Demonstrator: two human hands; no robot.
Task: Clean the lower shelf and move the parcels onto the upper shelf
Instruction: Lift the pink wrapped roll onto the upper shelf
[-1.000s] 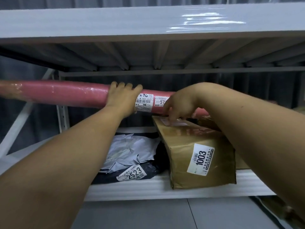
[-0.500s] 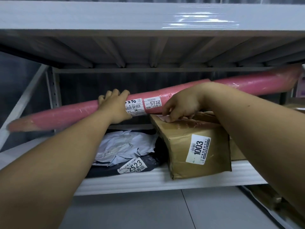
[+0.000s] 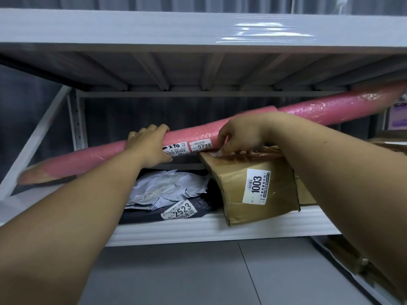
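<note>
Grey tiled floor [image 3: 198,274], dark corrugated wall [image 3: 136,115] behind.

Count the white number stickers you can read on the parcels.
3: 5732 sticker on the pink roll, 1003 sticker on the brown box, 2523 sticker on the dark bag. Others may be hidden.

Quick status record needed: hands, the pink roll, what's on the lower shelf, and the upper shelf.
left hand: grips pink roll beside its labels
right hand: fingertips on top of brown box 1003, in front of the roll
pink roll: tilted, left end low, right end high under the upper shelf
brown box 1003: on lower shelf
dark bag 2523: lower shelf, beneath crumpled grey mailer
upper shelf: no parcels visible
</note>
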